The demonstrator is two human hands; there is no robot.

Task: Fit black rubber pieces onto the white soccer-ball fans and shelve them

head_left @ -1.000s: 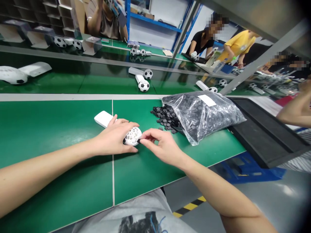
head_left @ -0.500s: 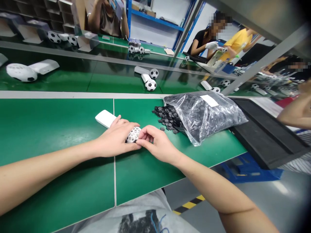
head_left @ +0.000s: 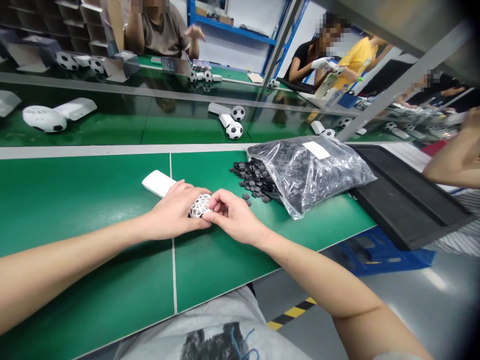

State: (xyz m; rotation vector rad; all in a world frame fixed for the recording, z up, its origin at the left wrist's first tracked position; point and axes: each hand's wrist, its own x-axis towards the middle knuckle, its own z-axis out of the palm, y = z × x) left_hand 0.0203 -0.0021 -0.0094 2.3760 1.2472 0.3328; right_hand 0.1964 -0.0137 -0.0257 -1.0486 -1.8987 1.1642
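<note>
the left hand (head_left: 174, 210) lies curled over a white fan (head_left: 198, 205) on the green surface (head_left: 86, 200), fingers wrapped around its round, lattice-patterned head and pressing it down; the fan's flat white handle (head_left: 157, 183) sticks out behind the hand toward the upper left. the right hand (head_left: 232, 217) meets it from the other side, thumb and fingertips pinched together against the edge of the lattice head; whether a small piece sits between them cannot be told. just beyond the right hand a few small black pieces (head_left: 255, 177) lie loose on the surface, spilling from the open mouth of a clear plastic bag (head_left: 311, 170) full of the same pieces, with a white label on top. a black tray (head_left: 405, 200) lies to the right of the bag. farther back, a belt (head_left: 157, 125) carries finished fans with football-patterned heads (head_left: 234, 130), and other people sit at benches behind it. another person's forearm (head_left: 450, 165) shows at the right edge.
</note>
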